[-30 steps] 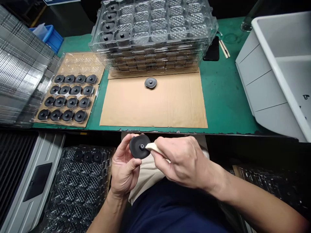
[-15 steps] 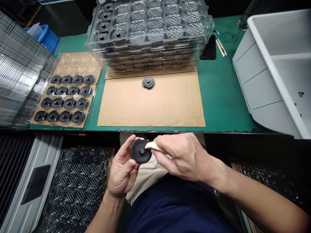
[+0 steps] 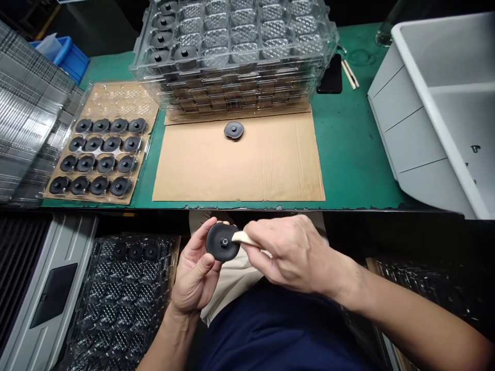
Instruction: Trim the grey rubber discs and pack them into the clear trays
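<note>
A round black disc (image 3: 216, 248) with a small central post is held by its edge between the thumb and fingers of my left hand (image 3: 196, 273). My right hand (image 3: 288, 252) pinches a pale, flat-tipped tool (image 3: 243, 237), whose tip lies at the disc's right side near the post. Both hands are over my lap, below the table edge. Another black disc (image 3: 234, 131) rests on the cardboard sheet (image 3: 240, 170) in front of me.
Stacked clear trays (image 3: 235, 87) stand behind the cardboard. A tray of black discs (image 3: 93, 144) lies at the left, and another tray (image 3: 124, 299) sits lower left. On the right are a grey bin (image 3: 410, 113) and a black phone (image 3: 330, 74).
The tool's tip has shifted slightly on the disc's right side, and my right hand has moved a little downward. My left hand keeps its hold. The whole view has shifted slightly.
</note>
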Available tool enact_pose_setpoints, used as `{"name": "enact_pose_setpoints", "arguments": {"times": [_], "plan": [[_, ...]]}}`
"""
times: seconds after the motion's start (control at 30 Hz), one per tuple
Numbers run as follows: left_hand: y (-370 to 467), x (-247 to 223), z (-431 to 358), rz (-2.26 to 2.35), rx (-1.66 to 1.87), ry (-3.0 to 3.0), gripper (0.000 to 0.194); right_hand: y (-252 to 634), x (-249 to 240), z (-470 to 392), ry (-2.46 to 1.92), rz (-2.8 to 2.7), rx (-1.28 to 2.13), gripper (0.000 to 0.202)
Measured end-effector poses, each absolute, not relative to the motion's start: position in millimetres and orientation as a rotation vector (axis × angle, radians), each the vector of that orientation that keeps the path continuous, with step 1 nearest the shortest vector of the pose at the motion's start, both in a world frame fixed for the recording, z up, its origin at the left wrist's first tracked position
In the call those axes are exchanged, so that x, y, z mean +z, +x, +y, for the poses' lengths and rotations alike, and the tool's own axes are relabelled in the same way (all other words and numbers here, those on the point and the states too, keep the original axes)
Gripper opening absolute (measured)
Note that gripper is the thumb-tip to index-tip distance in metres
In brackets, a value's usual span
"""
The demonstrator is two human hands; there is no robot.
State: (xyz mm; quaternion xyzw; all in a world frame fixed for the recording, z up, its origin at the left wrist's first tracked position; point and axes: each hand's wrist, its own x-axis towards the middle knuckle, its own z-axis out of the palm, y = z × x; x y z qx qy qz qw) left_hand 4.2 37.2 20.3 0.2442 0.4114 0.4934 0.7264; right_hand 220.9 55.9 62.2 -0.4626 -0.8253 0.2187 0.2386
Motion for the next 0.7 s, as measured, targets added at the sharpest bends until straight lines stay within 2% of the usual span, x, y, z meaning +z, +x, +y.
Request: {"name": "enact_pose_setpoints", "arguments": {"times": [0.47,0.6,0.7], "plan": [[-4,12,31,0.876,0.931,0.494,0.053,218,67,62,-1.147,-2.511,0.425,0.022],[-6,9,32,0.835,0.852,0.507,0.056,219,70,65,-1.076,-2.62,0.396,0.008],[-5,6,31,0.801,0.823,0.471,0.046,219,74,68,-0.992,-2.681,0.371,0.008]]}}
